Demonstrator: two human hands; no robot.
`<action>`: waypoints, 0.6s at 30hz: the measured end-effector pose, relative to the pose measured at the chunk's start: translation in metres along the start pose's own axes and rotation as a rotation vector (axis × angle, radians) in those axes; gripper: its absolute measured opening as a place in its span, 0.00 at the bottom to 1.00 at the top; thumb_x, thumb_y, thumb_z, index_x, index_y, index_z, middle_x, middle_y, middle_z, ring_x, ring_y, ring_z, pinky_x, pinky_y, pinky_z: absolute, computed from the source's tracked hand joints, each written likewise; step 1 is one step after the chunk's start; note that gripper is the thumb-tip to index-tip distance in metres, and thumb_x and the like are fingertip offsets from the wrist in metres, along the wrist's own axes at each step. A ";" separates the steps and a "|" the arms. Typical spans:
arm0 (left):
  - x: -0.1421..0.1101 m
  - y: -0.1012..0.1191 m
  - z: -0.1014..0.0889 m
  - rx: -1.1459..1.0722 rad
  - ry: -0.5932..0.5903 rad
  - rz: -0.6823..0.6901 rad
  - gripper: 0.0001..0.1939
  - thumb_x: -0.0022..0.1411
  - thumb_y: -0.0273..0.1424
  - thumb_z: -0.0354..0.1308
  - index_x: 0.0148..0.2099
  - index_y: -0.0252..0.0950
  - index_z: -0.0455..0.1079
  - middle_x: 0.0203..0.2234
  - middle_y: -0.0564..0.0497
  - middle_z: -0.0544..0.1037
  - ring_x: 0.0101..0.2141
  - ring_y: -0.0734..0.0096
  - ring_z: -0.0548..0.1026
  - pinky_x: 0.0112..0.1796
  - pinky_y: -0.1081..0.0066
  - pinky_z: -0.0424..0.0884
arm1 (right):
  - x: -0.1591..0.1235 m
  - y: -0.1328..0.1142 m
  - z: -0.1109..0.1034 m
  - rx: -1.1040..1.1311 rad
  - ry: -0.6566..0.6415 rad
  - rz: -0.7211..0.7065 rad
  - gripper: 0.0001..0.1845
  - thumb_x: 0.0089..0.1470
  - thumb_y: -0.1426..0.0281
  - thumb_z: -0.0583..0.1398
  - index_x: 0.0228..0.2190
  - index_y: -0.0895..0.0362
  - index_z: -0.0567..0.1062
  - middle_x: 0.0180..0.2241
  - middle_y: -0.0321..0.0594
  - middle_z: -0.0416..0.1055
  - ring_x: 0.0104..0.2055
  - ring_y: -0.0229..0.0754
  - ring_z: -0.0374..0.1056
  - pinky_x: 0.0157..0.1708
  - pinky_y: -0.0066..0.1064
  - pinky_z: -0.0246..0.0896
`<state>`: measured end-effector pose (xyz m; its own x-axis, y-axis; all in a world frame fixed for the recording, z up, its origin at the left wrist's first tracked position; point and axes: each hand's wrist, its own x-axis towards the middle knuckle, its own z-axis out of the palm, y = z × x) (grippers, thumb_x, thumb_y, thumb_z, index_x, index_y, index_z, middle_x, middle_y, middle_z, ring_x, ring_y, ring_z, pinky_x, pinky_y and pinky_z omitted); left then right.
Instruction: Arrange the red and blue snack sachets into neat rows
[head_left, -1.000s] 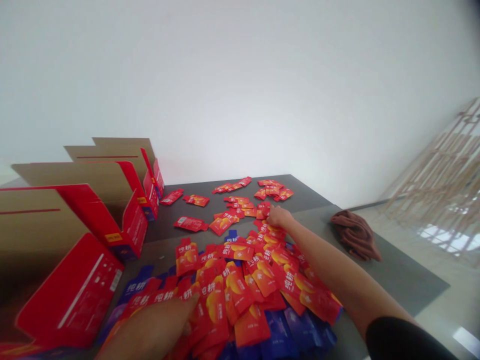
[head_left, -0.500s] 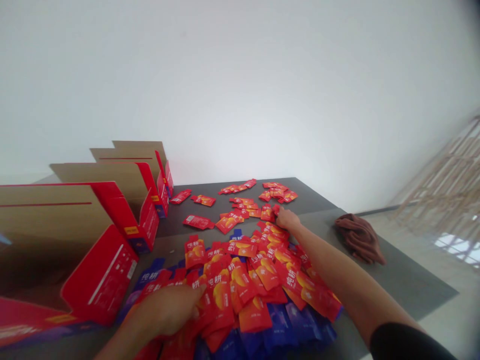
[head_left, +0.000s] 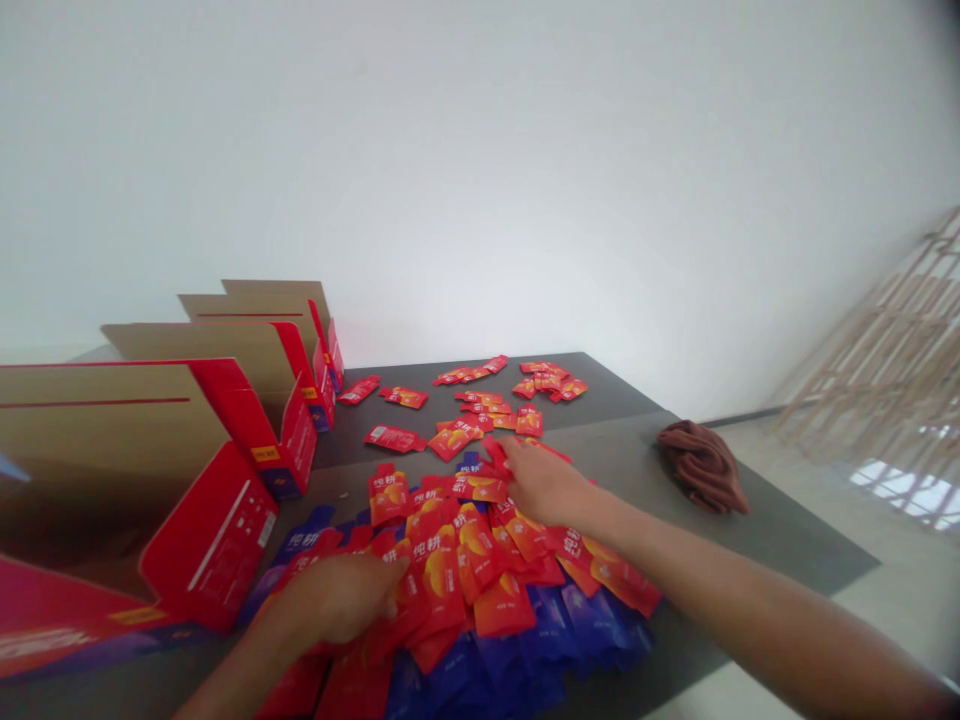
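A heap of red and orange sachets (head_left: 465,545) lies over blue ones (head_left: 525,655) on the dark grey table (head_left: 780,540). My left hand (head_left: 341,598) rests palm down on the near left part of the heap, fingers curled on the sachets. My right hand (head_left: 544,482) lies across the far side of the heap, fingers pressed on a red sachet (head_left: 496,452) at its edge. More loose red sachets (head_left: 480,410) are scattered beyond it.
Several open red cardboard boxes (head_left: 225,470) with brown insides stand in a row along the left. A crumpled brown cloth (head_left: 701,465) lies at the right of the table. Wooden frames (head_left: 892,340) lean against the wall at far right.
My right hand has drawn back from the far scattered sachets toward me onto the heap. My left hand has shifted slightly forward on the near sachets.
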<state>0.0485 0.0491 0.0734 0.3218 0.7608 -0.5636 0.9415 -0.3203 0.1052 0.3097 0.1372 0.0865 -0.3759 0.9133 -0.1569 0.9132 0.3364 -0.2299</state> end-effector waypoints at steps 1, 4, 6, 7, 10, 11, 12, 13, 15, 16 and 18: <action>0.000 0.002 -0.002 0.025 -0.034 0.001 0.32 0.67 0.25 0.50 0.72 0.26 0.71 0.52 0.25 0.85 0.52 0.34 0.85 0.50 0.44 0.80 | -0.013 -0.014 0.006 -0.028 -0.028 -0.013 0.35 0.63 0.76 0.60 0.70 0.60 0.64 0.64 0.63 0.72 0.61 0.62 0.75 0.52 0.42 0.71; -0.001 0.004 -0.006 0.054 -0.079 0.004 0.34 0.68 0.25 0.47 0.73 0.23 0.67 0.52 0.22 0.84 0.52 0.30 0.84 0.50 0.41 0.80 | -0.037 -0.037 0.020 -0.087 -0.160 -0.029 0.37 0.64 0.65 0.64 0.71 0.58 0.66 0.66 0.65 0.70 0.60 0.67 0.76 0.51 0.48 0.74; -0.001 0.004 -0.006 0.047 -0.083 0.007 0.35 0.67 0.25 0.47 0.74 0.24 0.66 0.50 0.24 0.85 0.51 0.30 0.85 0.49 0.41 0.80 | -0.042 -0.038 0.021 -0.055 -0.219 -0.039 0.37 0.67 0.56 0.62 0.70 0.60 0.68 0.65 0.65 0.71 0.60 0.68 0.76 0.53 0.50 0.74; 0.000 0.004 -0.006 0.042 -0.085 0.009 0.36 0.67 0.25 0.47 0.75 0.24 0.65 0.49 0.24 0.85 0.50 0.31 0.85 0.49 0.42 0.80 | -0.041 -0.035 0.020 -0.019 -0.230 -0.041 0.37 0.68 0.53 0.60 0.69 0.60 0.69 0.65 0.65 0.72 0.61 0.68 0.75 0.55 0.51 0.73; 0.000 0.002 -0.006 0.036 -0.092 0.013 0.37 0.67 0.25 0.48 0.77 0.23 0.62 0.48 0.24 0.86 0.49 0.31 0.85 0.49 0.43 0.80 | -0.036 -0.018 0.012 0.125 -0.238 -0.033 0.38 0.70 0.50 0.57 0.70 0.61 0.69 0.65 0.63 0.73 0.65 0.64 0.73 0.60 0.49 0.69; 0.000 0.002 -0.007 0.038 -0.093 0.013 0.37 0.68 0.25 0.49 0.77 0.23 0.62 0.49 0.24 0.85 0.50 0.31 0.85 0.49 0.42 0.80 | -0.033 -0.012 0.010 0.172 -0.244 -0.024 0.37 0.71 0.51 0.56 0.71 0.61 0.68 0.66 0.61 0.72 0.66 0.63 0.72 0.62 0.49 0.68; 0.000 0.002 -0.007 0.040 -0.095 0.013 0.36 0.68 0.26 0.49 0.76 0.23 0.63 0.50 0.23 0.85 0.51 0.30 0.84 0.50 0.42 0.80 | -0.031 -0.007 0.009 0.214 -0.245 -0.010 0.37 0.72 0.53 0.55 0.72 0.61 0.67 0.68 0.60 0.71 0.67 0.61 0.71 0.63 0.48 0.67; 0.000 0.002 -0.008 0.041 -0.099 0.014 0.35 0.68 0.26 0.49 0.75 0.23 0.64 0.51 0.23 0.84 0.51 0.29 0.84 0.50 0.42 0.80 | -0.029 -0.002 0.008 0.249 -0.241 0.008 0.36 0.72 0.56 0.55 0.73 0.60 0.65 0.69 0.58 0.70 0.69 0.60 0.70 0.64 0.47 0.66; -0.002 0.003 -0.010 0.045 -0.106 0.017 0.33 0.69 0.25 0.49 0.74 0.23 0.66 0.50 0.24 0.85 0.50 0.31 0.85 0.49 0.43 0.80 | -0.026 0.005 0.008 0.297 -0.221 0.045 0.35 0.72 0.62 0.55 0.75 0.60 0.63 0.70 0.57 0.68 0.70 0.58 0.68 0.66 0.46 0.64; -0.003 0.003 -0.010 0.046 -0.105 0.020 0.33 0.70 0.25 0.49 0.74 0.23 0.66 0.50 0.25 0.85 0.50 0.33 0.85 0.49 0.45 0.80 | -0.026 0.008 0.009 0.311 -0.209 0.056 0.35 0.71 0.64 0.55 0.75 0.60 0.62 0.71 0.56 0.68 0.71 0.57 0.68 0.66 0.45 0.64; -0.005 0.004 -0.011 0.055 -0.091 0.022 0.32 0.71 0.23 0.47 0.75 0.24 0.66 0.50 0.27 0.85 0.50 0.37 0.86 0.50 0.49 0.80 | -0.029 0.012 0.010 0.317 -0.182 0.070 0.35 0.70 0.68 0.54 0.75 0.60 0.63 0.71 0.56 0.68 0.71 0.56 0.67 0.67 0.43 0.63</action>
<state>0.0515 0.0504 0.0859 0.3291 0.7001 -0.6337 0.9268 -0.3681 0.0747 0.3297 0.1125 0.0783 -0.3621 0.8661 -0.3445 0.8545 0.1607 -0.4939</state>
